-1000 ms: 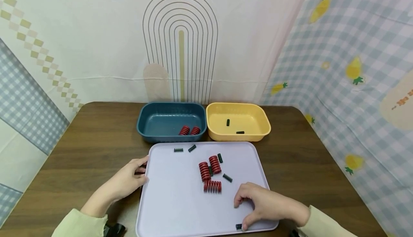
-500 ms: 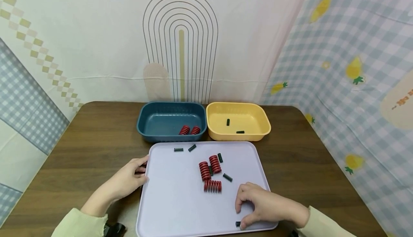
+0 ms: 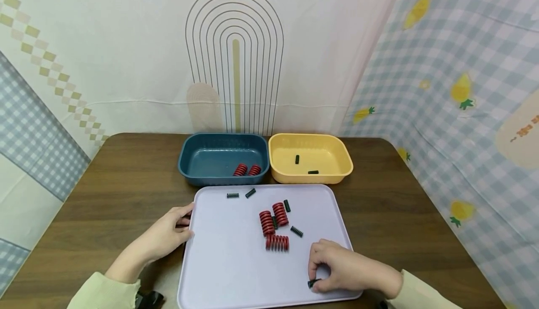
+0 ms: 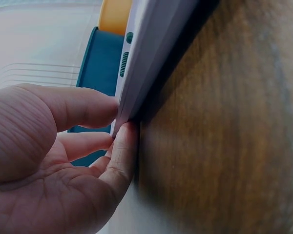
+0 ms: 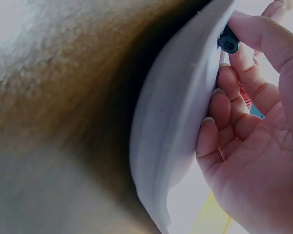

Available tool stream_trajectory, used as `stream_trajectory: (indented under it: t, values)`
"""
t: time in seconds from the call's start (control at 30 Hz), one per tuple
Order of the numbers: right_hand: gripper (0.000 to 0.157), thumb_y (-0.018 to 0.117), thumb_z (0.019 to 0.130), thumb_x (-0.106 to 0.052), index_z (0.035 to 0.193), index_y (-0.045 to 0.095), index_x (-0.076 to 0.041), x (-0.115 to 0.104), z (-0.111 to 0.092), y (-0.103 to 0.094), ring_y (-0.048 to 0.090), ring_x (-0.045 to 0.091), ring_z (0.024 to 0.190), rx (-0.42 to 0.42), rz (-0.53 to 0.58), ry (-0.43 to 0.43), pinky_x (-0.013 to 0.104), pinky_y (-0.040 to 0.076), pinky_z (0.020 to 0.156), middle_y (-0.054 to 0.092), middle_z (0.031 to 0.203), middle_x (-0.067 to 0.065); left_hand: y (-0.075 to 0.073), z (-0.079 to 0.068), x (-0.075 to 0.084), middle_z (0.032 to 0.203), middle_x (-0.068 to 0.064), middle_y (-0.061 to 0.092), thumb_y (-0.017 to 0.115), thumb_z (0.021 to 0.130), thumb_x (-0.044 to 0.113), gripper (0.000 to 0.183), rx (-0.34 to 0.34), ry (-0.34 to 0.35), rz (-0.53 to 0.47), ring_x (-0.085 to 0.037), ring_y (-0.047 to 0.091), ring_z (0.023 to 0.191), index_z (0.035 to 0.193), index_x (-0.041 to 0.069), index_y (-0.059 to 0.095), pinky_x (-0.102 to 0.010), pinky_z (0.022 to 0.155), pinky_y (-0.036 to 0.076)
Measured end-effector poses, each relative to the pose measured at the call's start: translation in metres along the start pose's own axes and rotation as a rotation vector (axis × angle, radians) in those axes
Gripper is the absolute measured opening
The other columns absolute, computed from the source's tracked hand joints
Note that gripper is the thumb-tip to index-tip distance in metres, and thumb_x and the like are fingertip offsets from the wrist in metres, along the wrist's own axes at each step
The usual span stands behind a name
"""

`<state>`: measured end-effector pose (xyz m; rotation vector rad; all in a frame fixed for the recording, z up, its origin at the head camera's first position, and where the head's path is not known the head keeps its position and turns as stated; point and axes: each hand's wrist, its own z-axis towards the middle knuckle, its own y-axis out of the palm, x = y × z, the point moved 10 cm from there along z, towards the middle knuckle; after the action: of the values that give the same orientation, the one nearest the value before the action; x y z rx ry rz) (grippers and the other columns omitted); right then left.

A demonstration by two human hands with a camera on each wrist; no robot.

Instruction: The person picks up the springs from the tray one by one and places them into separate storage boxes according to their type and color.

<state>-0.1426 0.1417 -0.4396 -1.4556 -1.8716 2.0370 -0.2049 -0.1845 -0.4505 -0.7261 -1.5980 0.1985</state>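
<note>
At the tray's near right corner, my right hand (image 3: 338,266) pinches a small dark green spring (image 3: 312,283) between thumb and index finger. In the right wrist view the round end of this spring (image 5: 229,45) shows beside the thumb, and the other fingers lie curled along the tray surface. My left hand (image 3: 166,234) holds the left edge of the pale lilac tray (image 3: 227,271), thumb at the rim and a finger at its underside in the left wrist view. Three thick red springs (image 3: 277,242) lie mid-tray, with several small dark green springs (image 3: 296,231) around them.
Behind the tray stand a blue bin (image 3: 202,178) with two red springs (image 3: 240,169) and a yellow bin (image 3: 290,178) with two small green springs (image 3: 297,159). Both bins and the tray rest on a dark wooden table (image 3: 134,173), with a fabric backdrop behind.
My right thumb and index finger have closed together on the small green spring, which has turned and shifted slightly away from the tray's near edge. The left hand has not moved.
</note>
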Motion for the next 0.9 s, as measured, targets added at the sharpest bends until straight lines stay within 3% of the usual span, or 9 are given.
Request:
stream_trajectory:
  t: [0.53,0.73,0.9]
  values:
    - [0.014,0.074,0.085,-0.037,0.081,0.062,-0.030,0.019,0.008,-0.014,0.054,0.005,0.074,-0.020,0.176,0.142,0.023,0.046,0.066,0.058,0.078,-0.015,0.001,0.000,0.000,0.134,-0.025,0.041,0.061,0.088,-0.002,0.066,-0.008,-0.006,-0.002,-0.031,0.051,0.113,0.146,-0.008,0.032,-0.031,0.084,0.049]
    - [0.013,0.074,0.085,-0.036,0.083,0.063,-0.030,0.028,0.014,-0.033,0.056,0.005,0.075,0.041,0.153,0.200,0.025,0.048,0.066,0.061,0.080,-0.014,0.000,0.000,0.000,0.133,-0.025,0.042,0.061,0.089,-0.002,0.065,-0.006,0.002,-0.001,-0.031,0.051,0.113,0.146,-0.008,0.032,-0.031,0.084,0.049]
    - [0.010,0.074,0.086,-0.027,0.084,0.064,-0.027,0.035,0.021,-0.058,0.057,0.006,0.078,0.160,0.114,0.205,0.028,0.050,0.070,0.061,0.083,-0.014,0.000,0.000,-0.001,0.134,-0.024,0.042,0.062,0.089,-0.001,0.065,-0.010,-0.008,-0.002,-0.031,0.051,0.113,0.147,-0.007,0.032,-0.031,0.084,0.049]
